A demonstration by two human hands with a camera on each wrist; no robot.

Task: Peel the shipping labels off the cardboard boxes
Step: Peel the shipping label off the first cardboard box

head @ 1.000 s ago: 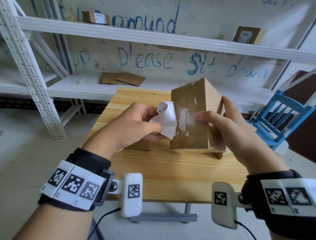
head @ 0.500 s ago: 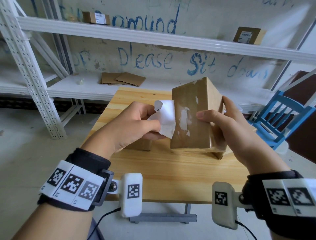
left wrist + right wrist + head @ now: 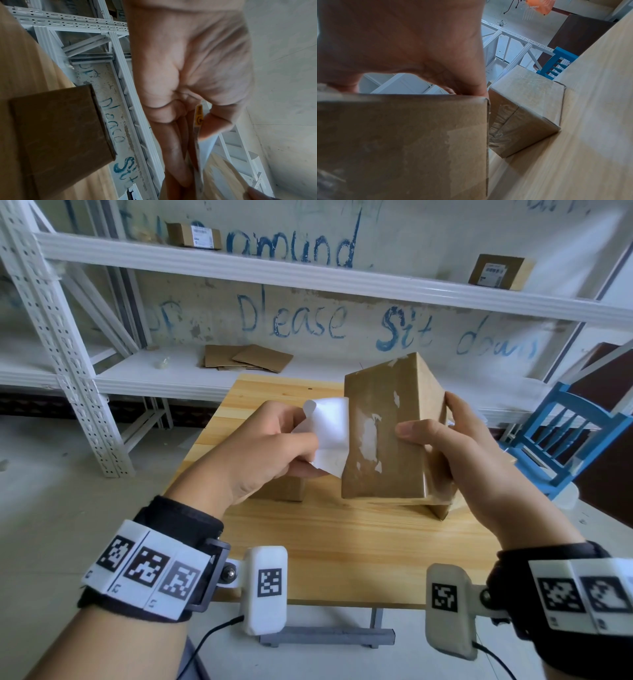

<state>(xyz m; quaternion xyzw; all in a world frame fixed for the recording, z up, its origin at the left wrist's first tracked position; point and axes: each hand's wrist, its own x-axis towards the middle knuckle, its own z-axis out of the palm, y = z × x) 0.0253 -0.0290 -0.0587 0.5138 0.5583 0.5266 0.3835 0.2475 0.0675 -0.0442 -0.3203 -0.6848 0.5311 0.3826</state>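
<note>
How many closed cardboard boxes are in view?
5: the held box; one behind the left hand; one under the held box; two on the top shelf. More may be hidden.

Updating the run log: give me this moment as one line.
left hand: pinches label, mostly peeled | right hand: holds box upright on table | residue on box face

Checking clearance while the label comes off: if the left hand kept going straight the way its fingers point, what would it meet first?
Probably the left edge of the upright cardboard box. The left hand points right, pinching the label, though depth is uncertain.
</note>
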